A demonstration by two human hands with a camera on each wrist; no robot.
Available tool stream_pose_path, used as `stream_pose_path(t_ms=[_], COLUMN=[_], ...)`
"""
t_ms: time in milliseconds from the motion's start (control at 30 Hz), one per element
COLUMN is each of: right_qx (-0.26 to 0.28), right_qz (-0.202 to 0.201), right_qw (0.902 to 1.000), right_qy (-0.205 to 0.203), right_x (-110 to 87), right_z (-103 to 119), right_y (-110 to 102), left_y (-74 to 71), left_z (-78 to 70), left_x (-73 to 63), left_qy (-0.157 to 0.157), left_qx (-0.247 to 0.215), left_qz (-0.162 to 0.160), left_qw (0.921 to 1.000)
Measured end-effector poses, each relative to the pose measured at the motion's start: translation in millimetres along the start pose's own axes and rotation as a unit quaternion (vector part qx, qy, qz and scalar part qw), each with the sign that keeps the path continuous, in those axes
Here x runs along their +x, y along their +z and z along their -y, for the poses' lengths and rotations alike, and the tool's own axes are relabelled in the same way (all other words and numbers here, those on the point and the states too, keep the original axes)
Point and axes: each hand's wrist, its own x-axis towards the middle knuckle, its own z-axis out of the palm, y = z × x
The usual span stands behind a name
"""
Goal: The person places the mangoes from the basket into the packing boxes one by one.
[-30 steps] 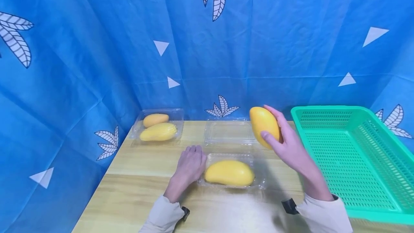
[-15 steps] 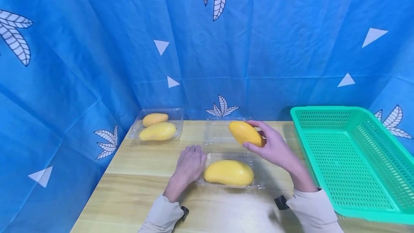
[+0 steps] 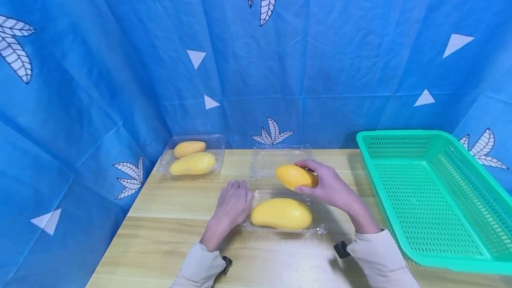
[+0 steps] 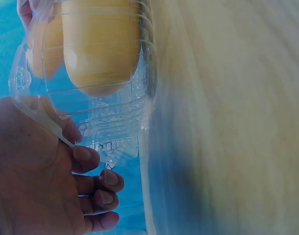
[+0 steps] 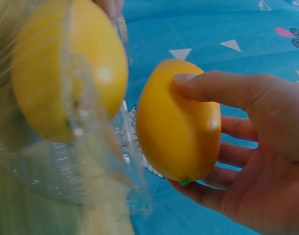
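My right hand (image 3: pixel 330 186) grips an orange-yellow mango (image 3: pixel 294 177), thumb on one side and fingers round the other; its green stem end shows in the right wrist view. It hangs above the back edge of an open clear plastic clamshell box (image 3: pixel 318 229). Inside that box lies a larger yellow mango (image 3: pixel 282 214). At the box's left side is my left hand (image 3: pixel 234 203); in the left wrist view its thumb and curled fingers hold the plastic rim (image 4: pixel 44 120). The clamshell's lid (image 3: pixel 280 161) lies folded open behind.
Another clear box (image 3: pixel 219 143) at the back left holds an orange-yellow mango (image 3: pixel 190 148) and a paler yellow one (image 3: pixel 193 164). A green plastic basket (image 3: pixel 400 234) stands at the right of the wooden table (image 3: pixel 160 243). Blue patterned cloth (image 3: pixel 340 57) hangs behind.
My right hand has carried the mango left and down, from beside the basket to above the box, and turned it from steep to nearly level. My left hand has stayed at the box.
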Motion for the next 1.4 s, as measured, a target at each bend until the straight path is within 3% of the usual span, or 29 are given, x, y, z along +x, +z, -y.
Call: stream_pose_path(t_ms=[133, 367, 767, 1000, 1400], right_qx=[-0.029, -0.078, -0.126, -0.145, -0.156], right_qz=[0.015, 0.019, 0.015, 0.037, 0.029], right_qw=[0.9993, 0.9967, 0.9917, 0.9882, 0.9864], right_qy=[0.016, -0.012, -0.023, -0.034, -0.043], right_x=[1.0, 1.8, 3.3, 3.3, 2.5], right_z=[-3, -7, -9, -5, -7], right_y=[7, 15, 20, 22, 26], left_y=[-0.4, -0.5, 0.0, -1.3, -2.2], left_z=[0.1, 0.9, 1.2, 0.2, -0.9], left_x=[-0.2, 0.2, 0.9, 1.0, 1.2], left_qy=[-0.003, 0.003, 0.006, 0.000, -0.004], left_qx=[0.001, 0.003, 0.001, -0.002, 0.003], left_qz=[0.001, -0.005, -0.008, -0.006, -0.001], left_qw=[1.0000, 1.0000, 0.9999, 1.0000, 1.0000])
